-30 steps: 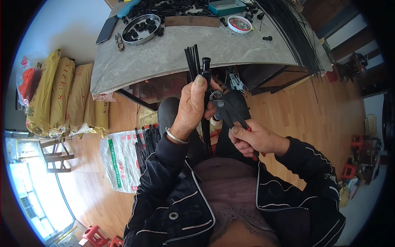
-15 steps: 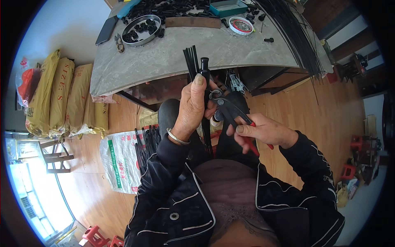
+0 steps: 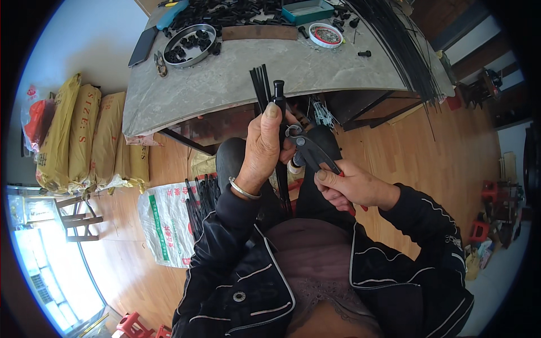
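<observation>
My left hand [image 3: 264, 141] is closed around a bundle of thin black rods [image 3: 261, 87] and a black tube with a capped end [image 3: 279, 93], its thumb pressed against the tube. The rods stand up above the fist, and darker lengths hang below it between my knees. In my right hand [image 3: 356, 185] are end-cutting pincers [image 3: 311, 151] with a black head and red grips, the fingers wrapped around both handles. Their jaws meet beside the tube, by my left fingertips. Whether something is caught in the jaws cannot be made out.
Ahead stands a grey table [image 3: 242, 73] bearing a round metal tray [image 3: 211, 49] of black parts, a white dish [image 3: 326, 35], a teal box [image 3: 307, 11] and long black rods [image 3: 394, 50]. More rods lie on a white sack [image 3: 163, 225]. Yellow sacks [image 3: 104, 135] lean at left.
The right hand has squeezed the pincers' handles together, its fingers now curled round both. My left hand keeps its hold on the rods and the tube.
</observation>
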A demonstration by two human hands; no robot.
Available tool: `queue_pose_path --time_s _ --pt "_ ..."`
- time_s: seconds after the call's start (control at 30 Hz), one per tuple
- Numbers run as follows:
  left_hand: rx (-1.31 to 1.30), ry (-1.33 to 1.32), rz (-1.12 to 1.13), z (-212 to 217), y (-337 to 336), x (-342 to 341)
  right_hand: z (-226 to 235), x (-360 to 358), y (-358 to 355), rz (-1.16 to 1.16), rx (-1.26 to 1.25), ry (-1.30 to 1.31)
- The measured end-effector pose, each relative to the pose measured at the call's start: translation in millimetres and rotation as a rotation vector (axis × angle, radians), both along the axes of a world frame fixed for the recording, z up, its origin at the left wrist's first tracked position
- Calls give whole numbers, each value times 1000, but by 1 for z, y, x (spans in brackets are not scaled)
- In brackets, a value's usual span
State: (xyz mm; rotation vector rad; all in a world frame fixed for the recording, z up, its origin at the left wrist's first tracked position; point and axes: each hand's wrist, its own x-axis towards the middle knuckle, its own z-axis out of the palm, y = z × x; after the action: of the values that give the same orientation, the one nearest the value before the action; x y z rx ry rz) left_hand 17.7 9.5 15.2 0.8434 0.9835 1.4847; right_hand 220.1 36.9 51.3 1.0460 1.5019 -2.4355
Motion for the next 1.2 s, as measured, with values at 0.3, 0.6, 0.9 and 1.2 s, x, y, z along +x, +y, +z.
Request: queue_pose_path --time_s 0.3,0.6,0.9,1.2 --pt "-23 43 107 -11 1 -7 -16 -2 42 44 1506 160" --pt "-1 -7 61 -9 11 3 -14 -33 248 -273 1787 -447" --pt "-63 -22 67 -18 26 -5 -17 -67 297 29 1797 -593" --pt "-60 -65 59 -22 27 -6 -15 -67 295 -16 1711 -532"
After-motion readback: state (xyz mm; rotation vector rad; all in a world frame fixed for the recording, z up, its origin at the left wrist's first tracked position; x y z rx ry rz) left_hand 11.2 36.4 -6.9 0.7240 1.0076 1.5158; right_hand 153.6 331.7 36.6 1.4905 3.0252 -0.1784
